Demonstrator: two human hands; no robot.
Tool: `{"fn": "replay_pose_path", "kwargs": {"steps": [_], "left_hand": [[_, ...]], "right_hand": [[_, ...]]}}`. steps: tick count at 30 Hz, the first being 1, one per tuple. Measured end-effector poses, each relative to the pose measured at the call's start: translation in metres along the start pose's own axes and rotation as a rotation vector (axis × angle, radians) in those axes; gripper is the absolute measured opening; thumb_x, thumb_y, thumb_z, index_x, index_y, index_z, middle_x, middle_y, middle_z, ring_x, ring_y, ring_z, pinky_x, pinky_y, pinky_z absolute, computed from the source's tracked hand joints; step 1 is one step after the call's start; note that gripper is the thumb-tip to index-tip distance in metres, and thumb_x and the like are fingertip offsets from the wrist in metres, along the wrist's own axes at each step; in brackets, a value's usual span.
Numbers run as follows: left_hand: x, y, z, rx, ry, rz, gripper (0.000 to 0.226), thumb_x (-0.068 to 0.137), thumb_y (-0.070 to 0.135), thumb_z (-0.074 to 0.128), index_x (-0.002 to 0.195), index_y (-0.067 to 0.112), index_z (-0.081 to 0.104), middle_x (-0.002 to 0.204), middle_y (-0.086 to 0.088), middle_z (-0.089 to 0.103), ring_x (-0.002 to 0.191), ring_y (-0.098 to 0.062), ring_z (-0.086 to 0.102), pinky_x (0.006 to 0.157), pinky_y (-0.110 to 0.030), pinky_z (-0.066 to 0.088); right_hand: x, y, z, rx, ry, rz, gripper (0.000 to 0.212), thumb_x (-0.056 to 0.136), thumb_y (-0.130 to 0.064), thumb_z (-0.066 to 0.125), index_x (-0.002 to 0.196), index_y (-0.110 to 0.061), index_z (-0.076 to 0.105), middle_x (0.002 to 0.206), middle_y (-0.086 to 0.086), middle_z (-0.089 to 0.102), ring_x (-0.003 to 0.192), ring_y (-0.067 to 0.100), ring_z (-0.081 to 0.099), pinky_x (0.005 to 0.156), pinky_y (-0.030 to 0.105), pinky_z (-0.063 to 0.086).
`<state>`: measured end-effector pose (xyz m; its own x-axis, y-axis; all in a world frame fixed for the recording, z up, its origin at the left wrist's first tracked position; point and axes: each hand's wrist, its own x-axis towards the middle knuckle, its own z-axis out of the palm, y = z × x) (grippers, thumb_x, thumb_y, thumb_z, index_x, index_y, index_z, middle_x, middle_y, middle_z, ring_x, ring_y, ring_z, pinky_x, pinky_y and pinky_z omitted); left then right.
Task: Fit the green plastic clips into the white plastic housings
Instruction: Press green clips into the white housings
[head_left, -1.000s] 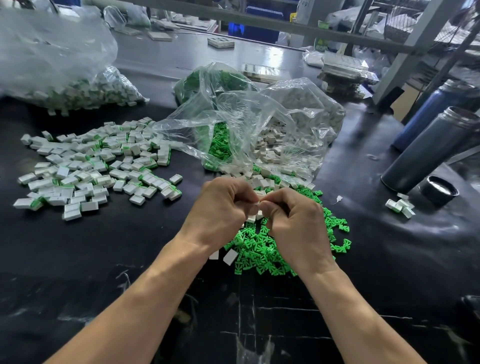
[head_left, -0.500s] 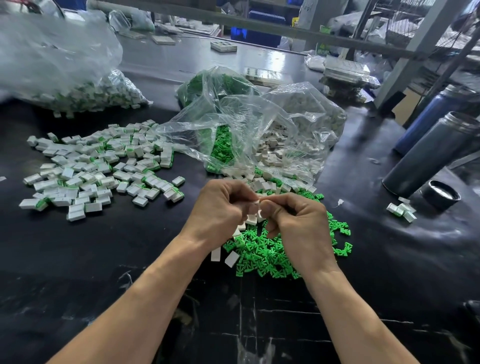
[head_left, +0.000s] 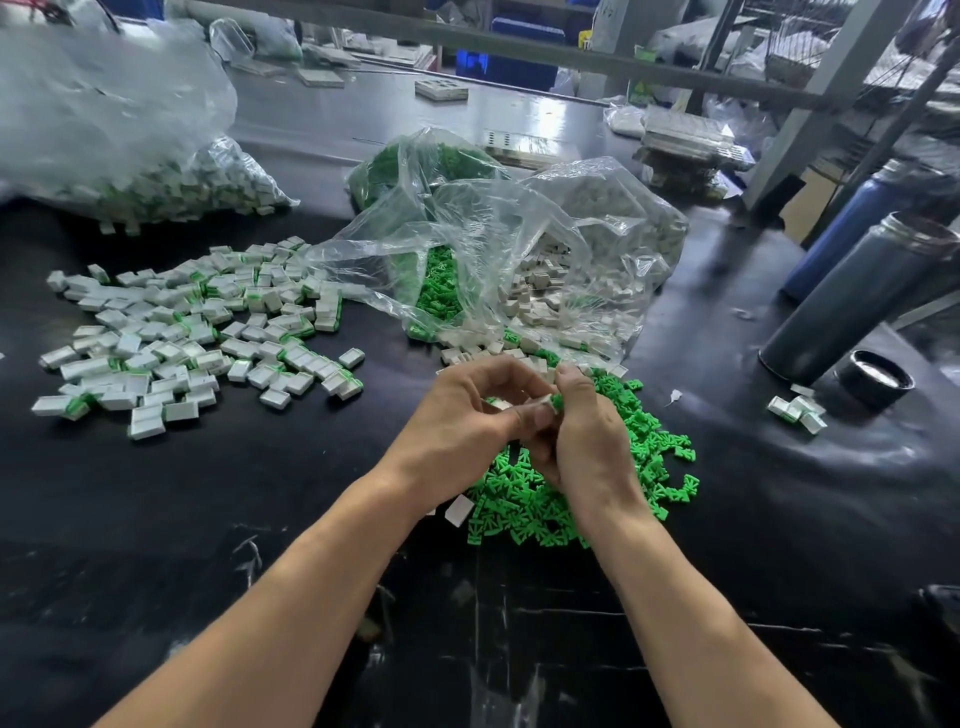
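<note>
Your left hand (head_left: 457, 415) pinches a small white plastic housing (head_left: 540, 404) while your right hand (head_left: 582, 431) pinches a green plastic clip (head_left: 557, 401) against its end, both above the loose heap of green clips (head_left: 524, 504); many fitted pieces (head_left: 197, 332) already lie spread to your left, yet the clear plastic bags (head_left: 519, 249) hold plenty more; two dark metal flasks (head_left: 852, 296) stand well apart on your right; nothing seems to block you.
</note>
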<state>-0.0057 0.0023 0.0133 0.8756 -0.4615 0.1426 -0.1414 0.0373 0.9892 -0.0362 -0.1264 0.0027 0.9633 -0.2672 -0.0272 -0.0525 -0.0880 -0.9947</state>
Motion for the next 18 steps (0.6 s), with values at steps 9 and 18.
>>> {"fn": "replay_pose_path", "kwargs": {"steps": [9, 18], "left_hand": [[0.0002, 0.0008, 0.0010, 0.053, 0.063, -0.014, 0.006, 0.092, 0.011, 0.075, 0.096, 0.008, 0.073, 0.085, -0.006, 0.075, 0.077, -0.023, 0.066, 0.082, -0.053, 0.056], [0.0020, 0.0002, -0.0016, -0.005, 0.051, -0.024, 0.008, 0.093, 0.007, 0.072, 0.097, 0.000, 0.070, 0.083, -0.015, 0.074, 0.072, -0.027, 0.071, 0.069, -0.040, 0.059]], "right_hand": [[0.0064, 0.0050, 0.0061, -0.146, 0.156, -0.079, 0.063, 0.096, -0.047, 0.027, 0.081, -0.015, 0.079, 0.067, -0.003, 0.074, 0.055, 0.004, 0.063, 0.047, 0.020, 0.044], [0.0012, 0.0021, 0.0084, 0.097, 0.095, -0.027, 0.073, 0.111, -0.047, 0.031, 0.048, -0.029, 0.063, 0.045, -0.009, 0.048, 0.039, 0.004, 0.041, 0.037, 0.016, 0.032]]}}
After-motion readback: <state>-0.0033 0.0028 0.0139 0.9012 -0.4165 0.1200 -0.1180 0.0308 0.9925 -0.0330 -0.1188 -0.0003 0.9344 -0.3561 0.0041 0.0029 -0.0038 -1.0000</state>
